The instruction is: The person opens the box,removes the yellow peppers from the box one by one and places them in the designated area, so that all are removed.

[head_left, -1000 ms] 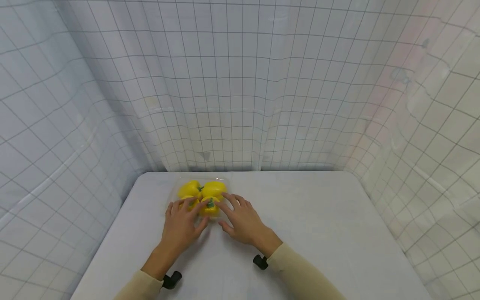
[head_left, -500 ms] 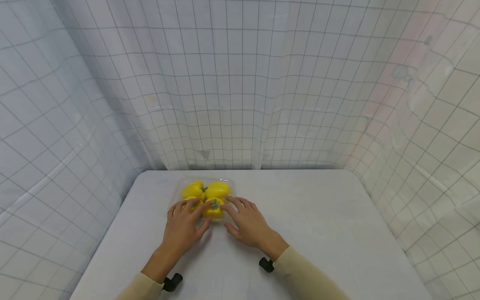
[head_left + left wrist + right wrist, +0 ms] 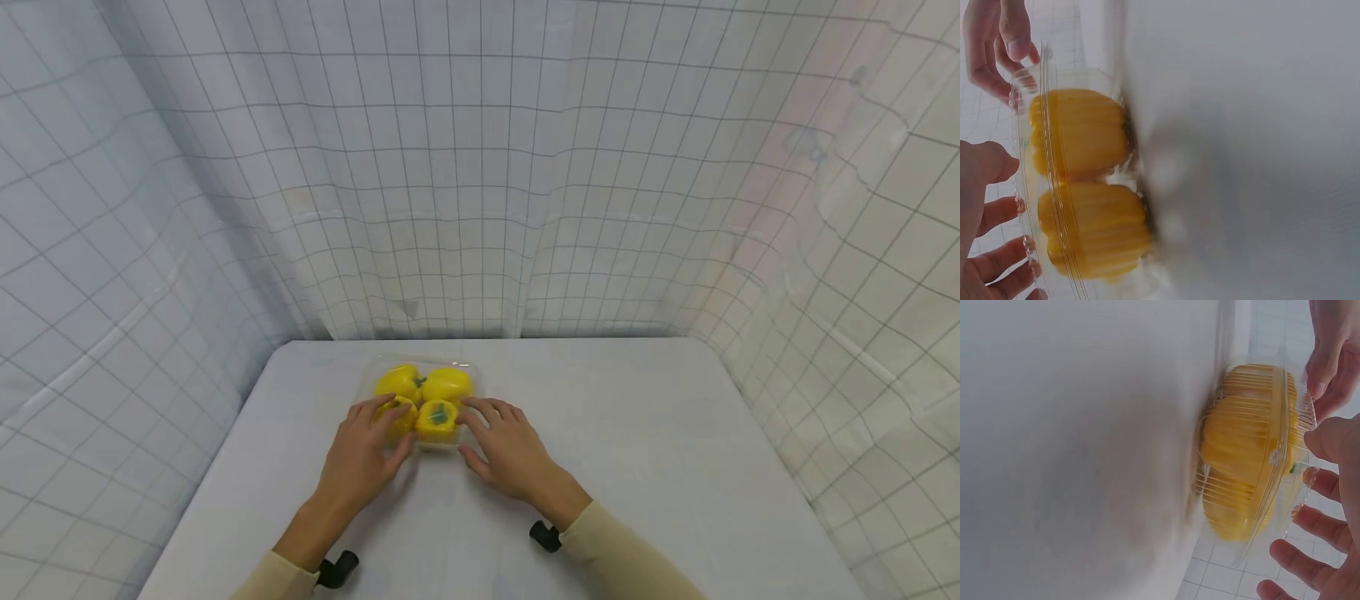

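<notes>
A clear plastic clamshell container (image 3: 437, 447) with several yellow bell peppers (image 3: 437, 422) inside stands on the table, left of the middle. Ribbed side walls and a rim show close up in the left wrist view, with two peppers (image 3: 1085, 231) behind them. My left hand (image 3: 356, 458) has its spread fingertips on the top of the container at its near left. Over the near right corner, my right hand (image 3: 516, 454) is at the top edge, fingers spread and gently bent. In the right wrist view its fingertips (image 3: 1310, 475) meet the crinkled lid edge.
The white table (image 3: 637, 442) reaches far to the right of the container. White grid-patterned curtains (image 3: 480, 183) enclose the back and both sides. Black wrist devices (image 3: 339, 570) sit at both cuffs.
The container has slid to the right and slightly nearer, turning a little. My right hand has shifted right with it, while my left hand has stayed almost in place.
</notes>
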`<state>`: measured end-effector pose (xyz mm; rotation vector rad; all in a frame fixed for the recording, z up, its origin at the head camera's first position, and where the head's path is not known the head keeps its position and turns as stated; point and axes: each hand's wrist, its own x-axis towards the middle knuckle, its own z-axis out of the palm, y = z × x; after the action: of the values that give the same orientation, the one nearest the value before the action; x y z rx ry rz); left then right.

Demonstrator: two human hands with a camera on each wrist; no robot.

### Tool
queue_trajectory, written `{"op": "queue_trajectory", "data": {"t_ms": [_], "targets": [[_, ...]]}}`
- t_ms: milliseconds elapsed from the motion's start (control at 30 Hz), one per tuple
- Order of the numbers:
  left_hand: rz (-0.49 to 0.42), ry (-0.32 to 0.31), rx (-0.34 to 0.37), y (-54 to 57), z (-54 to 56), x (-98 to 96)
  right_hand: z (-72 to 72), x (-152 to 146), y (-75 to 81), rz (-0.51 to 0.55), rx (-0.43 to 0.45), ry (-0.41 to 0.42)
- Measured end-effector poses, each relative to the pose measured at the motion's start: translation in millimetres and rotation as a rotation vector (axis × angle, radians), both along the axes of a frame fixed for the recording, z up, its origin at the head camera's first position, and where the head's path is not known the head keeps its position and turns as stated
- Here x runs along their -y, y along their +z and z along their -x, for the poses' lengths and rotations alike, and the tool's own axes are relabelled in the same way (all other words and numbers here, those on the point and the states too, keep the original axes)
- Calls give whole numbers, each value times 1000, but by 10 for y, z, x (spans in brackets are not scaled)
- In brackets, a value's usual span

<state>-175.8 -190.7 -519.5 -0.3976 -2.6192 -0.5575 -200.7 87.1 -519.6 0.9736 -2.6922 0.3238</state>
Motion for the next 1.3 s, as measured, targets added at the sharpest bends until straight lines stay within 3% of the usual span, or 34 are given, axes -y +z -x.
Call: {"op": "queue_trajectory", "data": {"t_ms": [200, 367, 500, 733, 1000, 1300], "targets": [[-29, 43, -16, 43, -5, 83, -22, -81, 1, -9, 4, -15], [-70, 95, 117, 30, -7, 156, -47, -150, 17, 5, -8, -18], [-132, 89, 196, -1, -23, 171, -62, -190, 22, 22, 7, -21], [-162, 33, 168, -40, -32, 135, -113, -271, 15, 41, -21, -29], [-166, 16, 186, -63, -50, 37, -161, -400, 16, 60, -28, -43], [-151, -15, 153, -58, -56, -42, -204, -511, -7, 78, -13, -68]]}}
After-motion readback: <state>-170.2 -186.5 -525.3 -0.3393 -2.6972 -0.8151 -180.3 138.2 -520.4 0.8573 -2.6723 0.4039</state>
